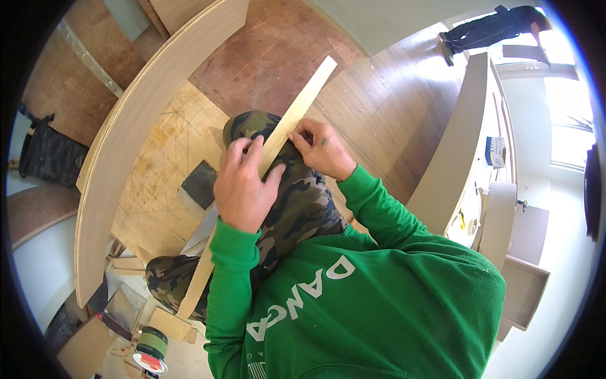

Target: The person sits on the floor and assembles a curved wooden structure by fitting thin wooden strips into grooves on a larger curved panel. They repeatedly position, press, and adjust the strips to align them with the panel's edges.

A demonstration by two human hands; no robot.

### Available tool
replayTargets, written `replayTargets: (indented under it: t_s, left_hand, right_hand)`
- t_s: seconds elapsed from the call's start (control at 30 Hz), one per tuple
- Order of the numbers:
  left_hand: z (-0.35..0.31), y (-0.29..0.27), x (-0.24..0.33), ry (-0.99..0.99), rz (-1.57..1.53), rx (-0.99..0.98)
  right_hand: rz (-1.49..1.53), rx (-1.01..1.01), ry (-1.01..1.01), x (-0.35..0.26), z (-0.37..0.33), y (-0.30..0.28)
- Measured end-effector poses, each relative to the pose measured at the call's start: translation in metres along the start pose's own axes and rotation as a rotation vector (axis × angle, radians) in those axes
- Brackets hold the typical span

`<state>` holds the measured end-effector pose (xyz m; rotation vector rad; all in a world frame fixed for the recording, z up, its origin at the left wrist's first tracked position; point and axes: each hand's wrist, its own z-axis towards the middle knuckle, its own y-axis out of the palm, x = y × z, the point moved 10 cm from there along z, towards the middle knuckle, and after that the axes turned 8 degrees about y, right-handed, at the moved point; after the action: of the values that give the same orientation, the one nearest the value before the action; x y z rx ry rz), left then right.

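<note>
A long, pale wooden strip (pixel 302 106) lies slantwise across my camouflage-trousered legs, its far end pointing up and right. Its lower part passes beneath my left sleeve and reappears near the other knee. My left hand (pixel 245 183) is closed over the strip's middle, fingers on the far side and thumb on the near side. Against the right edge of the strip, a little further up, my right hand (pixel 323 150) has thumb and forefinger pinched together. Anything small between those fingertips is hidden. A dark square piece (pixel 201 184) sits on the board left of my left hand.
A curved wooden panel (pixel 136 120) stands at left beside a marked plywood board (pixel 167 136). Below lies a green-banded roll (pixel 151 344) among offcuts. At right, a long curved panel (pixel 451 148) borders a surface with a small box (pixel 495 151). Another person (pixel 495 30) is far right.
</note>
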<state>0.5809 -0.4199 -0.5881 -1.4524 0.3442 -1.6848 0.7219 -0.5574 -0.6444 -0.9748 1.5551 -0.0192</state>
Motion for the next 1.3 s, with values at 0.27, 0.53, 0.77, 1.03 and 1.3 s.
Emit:
replayTargets:
  t_s: [0.27, 0.53, 0.77, 1.03, 1.3]
  left_hand:
    - [0.029, 0.019, 0.011, 0.054, 0.083, 0.085]
    - [0.026, 0.033, 0.012, 0.106, 0.187, 0.115]
    - [0.024, 0.035, 0.008, 0.089, 0.155, 0.122]
    - [0.022, 0.036, 0.010, 0.093, 0.188, 0.113]
    - [0.022, 0.037, 0.018, 0.079, 0.223, 0.123]
  right_hand:
    - [-0.027, 0.067, -0.012, -0.020, -0.006, -0.011]
    - [0.012, 0.106, 0.054, -0.002, -0.001, -0.005]
    - [0.004, 0.060, 0.011, 0.001, -0.002, 0.001]
    - [-0.084, 0.076, -0.046, -0.009, -0.003, -0.004]
    - [0.063, 0.081, 0.087, 0.008, 0.000, -0.004]
